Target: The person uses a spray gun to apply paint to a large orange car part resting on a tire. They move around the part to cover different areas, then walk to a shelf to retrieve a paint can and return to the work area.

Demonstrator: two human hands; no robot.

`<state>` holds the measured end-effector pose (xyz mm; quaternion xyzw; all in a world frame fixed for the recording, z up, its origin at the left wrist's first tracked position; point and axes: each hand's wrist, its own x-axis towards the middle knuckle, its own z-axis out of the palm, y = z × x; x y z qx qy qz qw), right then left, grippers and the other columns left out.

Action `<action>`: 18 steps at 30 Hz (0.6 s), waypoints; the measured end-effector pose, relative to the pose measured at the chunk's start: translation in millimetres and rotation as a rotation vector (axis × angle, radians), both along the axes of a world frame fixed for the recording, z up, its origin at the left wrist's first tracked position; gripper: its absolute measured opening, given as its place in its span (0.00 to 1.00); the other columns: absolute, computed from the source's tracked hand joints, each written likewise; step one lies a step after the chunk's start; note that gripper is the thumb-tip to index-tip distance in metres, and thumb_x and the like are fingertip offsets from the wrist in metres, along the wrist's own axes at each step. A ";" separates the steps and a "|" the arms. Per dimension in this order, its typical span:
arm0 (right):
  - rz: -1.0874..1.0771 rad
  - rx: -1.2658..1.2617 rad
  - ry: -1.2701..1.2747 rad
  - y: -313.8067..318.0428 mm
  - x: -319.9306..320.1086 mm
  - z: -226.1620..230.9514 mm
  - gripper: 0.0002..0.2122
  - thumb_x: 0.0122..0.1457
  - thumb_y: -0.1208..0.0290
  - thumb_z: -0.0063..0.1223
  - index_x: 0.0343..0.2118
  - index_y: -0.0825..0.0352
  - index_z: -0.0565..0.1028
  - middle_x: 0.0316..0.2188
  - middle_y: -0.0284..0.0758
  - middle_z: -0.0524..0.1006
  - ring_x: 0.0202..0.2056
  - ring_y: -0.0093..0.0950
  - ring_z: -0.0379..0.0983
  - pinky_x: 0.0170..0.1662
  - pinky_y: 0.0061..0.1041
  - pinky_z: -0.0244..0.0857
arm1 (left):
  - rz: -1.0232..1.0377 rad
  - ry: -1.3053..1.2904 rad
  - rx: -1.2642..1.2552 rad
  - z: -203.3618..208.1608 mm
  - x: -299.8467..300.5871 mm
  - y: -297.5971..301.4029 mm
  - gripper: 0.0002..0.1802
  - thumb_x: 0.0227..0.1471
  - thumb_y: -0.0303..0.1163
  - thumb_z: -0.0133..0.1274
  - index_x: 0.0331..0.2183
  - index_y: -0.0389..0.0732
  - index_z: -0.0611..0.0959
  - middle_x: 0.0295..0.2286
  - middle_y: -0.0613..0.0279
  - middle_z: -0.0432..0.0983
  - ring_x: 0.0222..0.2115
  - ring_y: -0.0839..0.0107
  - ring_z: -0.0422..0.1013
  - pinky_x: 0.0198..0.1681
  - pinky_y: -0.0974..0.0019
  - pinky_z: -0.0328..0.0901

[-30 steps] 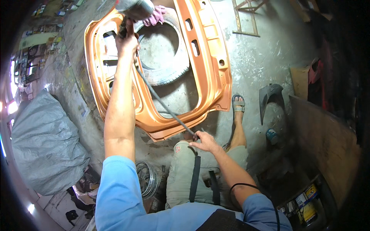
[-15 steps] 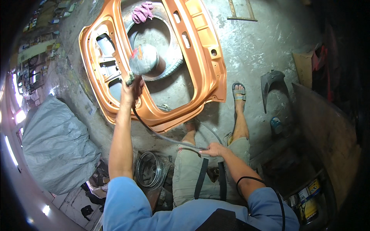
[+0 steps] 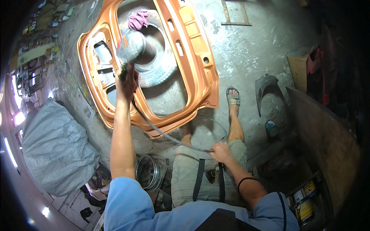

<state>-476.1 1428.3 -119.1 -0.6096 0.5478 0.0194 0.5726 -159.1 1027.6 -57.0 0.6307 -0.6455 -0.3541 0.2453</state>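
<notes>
left hand (image 3: 127,81): my fingers clenched round the spray gun (image 3: 131,48), held up over the orange car door panel (image 3: 200,57)
right hand (image 3: 221,151): fingers closed on the grey air hose (image 3: 162,134), just above my knee
hose: runs from the gun down to my right hand
door panel: lies flat on a tyre (image 3: 160,71) on the concrete floor (image 3: 250,50)
pink rag (image 3: 137,19): on the tyre's far edge
grey tarp (image 3: 54,146): to my left

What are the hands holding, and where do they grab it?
Left hand grips the spray gun by its handle under the cup; right hand holds its hose.
</notes>
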 end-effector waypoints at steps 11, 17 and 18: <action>-0.251 -0.089 0.078 -61.8 -55.2 3.7 0.14 0.59 0.61 0.60 0.30 0.69 0.77 0.36 0.47 0.79 0.43 0.48 0.74 0.48 0.46 0.65 | 0.324 0.136 0.066 38.3 -102.8 -127.2 0.31 0.63 0.60 0.53 0.29 0.37 0.80 0.15 0.63 0.72 0.07 0.76 0.62 0.10 0.66 0.54; -0.086 -0.024 0.146 -0.3 -73.0 3.6 0.10 0.57 0.63 0.60 0.38 0.62 0.81 0.43 0.39 0.79 0.55 0.40 0.69 0.61 0.47 0.57 | 0.162 0.415 0.321 20.1 -73.8 13.3 0.20 0.65 0.50 0.54 0.32 0.43 0.77 0.17 0.70 0.70 0.13 0.80 0.62 0.15 0.73 0.54; -0.061 -0.006 0.179 8.1 -74.3 3.8 0.10 0.57 0.64 0.60 0.40 0.62 0.82 0.45 0.38 0.79 0.58 0.40 0.67 0.63 0.46 0.55 | 0.152 0.372 0.363 21.7 -69.9 46.9 0.19 0.67 0.49 0.53 0.35 0.41 0.78 0.18 0.71 0.70 0.15 0.81 0.64 0.16 0.75 0.56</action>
